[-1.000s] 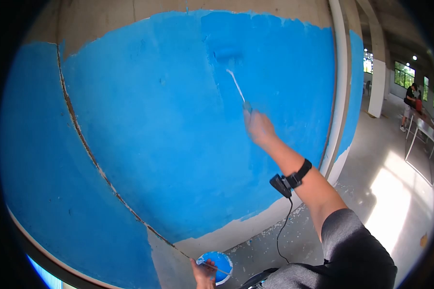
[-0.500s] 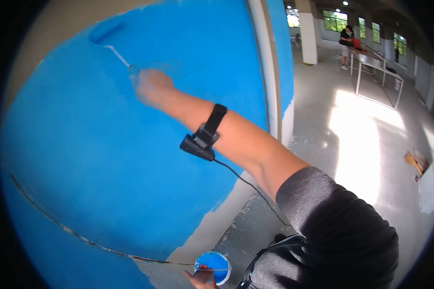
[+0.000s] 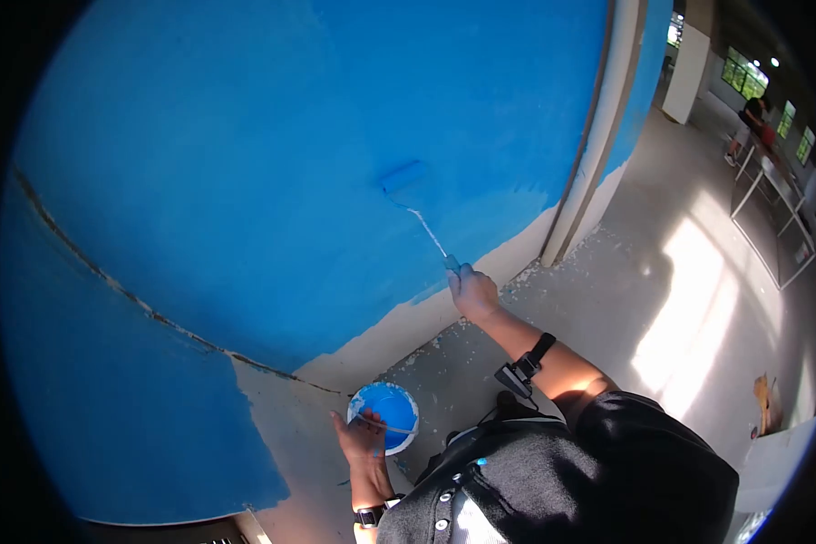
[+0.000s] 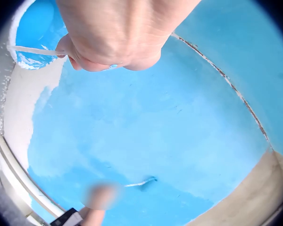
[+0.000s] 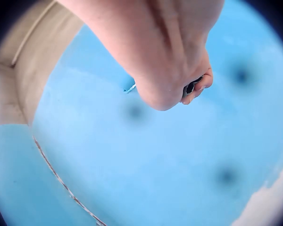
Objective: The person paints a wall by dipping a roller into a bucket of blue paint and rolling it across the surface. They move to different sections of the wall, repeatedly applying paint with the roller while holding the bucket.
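Note:
In the head view my right hand (image 3: 476, 295) grips the handle of a paint roller (image 3: 402, 177). The roller's blue sleeve lies against the blue-painted wall (image 3: 218, 181), and its thin paint-flecked rod slopes down to my fist. Lower down, my left hand (image 3: 363, 440) holds a paint bucket (image 3: 416, 419) by its pale handle, which crosses the curled fingers. Blue paint (image 3: 385, 401) shows inside the bucket, and dried paint crusts its rim. From the right wrist, the hand (image 5: 172, 70) hides most of the roller.
An unpainted pale strip (image 3: 394, 340) runs along the wall's foot. A crack (image 3: 154, 315) splits the wall at left, and a pale vertical pipe (image 3: 585, 145) borders it at right. Farther right, a person (image 3: 751, 118) stands by a metal-framed table (image 3: 771, 204). Paint flecks dot the floor.
The roller and my right hand have come down the wall, from near its painted top edge to lower down. The head view has tilted downward. My left hand stays at the bucket's handle.

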`<state>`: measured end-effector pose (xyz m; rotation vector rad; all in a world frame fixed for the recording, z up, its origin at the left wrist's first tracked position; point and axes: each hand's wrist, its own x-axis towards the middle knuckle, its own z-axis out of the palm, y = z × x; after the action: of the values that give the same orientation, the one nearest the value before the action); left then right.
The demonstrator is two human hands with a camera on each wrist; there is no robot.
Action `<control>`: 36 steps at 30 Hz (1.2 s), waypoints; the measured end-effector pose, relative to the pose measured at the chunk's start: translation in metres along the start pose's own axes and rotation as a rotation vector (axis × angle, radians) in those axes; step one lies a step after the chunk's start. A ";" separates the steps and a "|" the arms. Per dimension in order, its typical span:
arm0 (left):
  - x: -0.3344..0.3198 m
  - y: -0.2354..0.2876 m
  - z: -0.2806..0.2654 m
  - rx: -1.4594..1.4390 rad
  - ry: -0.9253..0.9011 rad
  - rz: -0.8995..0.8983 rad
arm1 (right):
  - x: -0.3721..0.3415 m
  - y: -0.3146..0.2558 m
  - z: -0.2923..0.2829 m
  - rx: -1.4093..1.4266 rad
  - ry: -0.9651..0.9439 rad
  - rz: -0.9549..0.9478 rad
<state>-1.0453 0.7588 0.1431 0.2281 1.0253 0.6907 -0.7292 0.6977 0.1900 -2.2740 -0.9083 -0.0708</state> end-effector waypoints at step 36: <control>0.000 0.002 -0.014 0.050 0.111 -0.004 | -0.048 0.068 0.095 -0.048 -0.162 0.161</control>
<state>-1.0579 0.7584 0.1362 0.2328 1.1498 0.6807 -0.7410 0.6921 0.0645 -2.4163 -0.8088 0.1672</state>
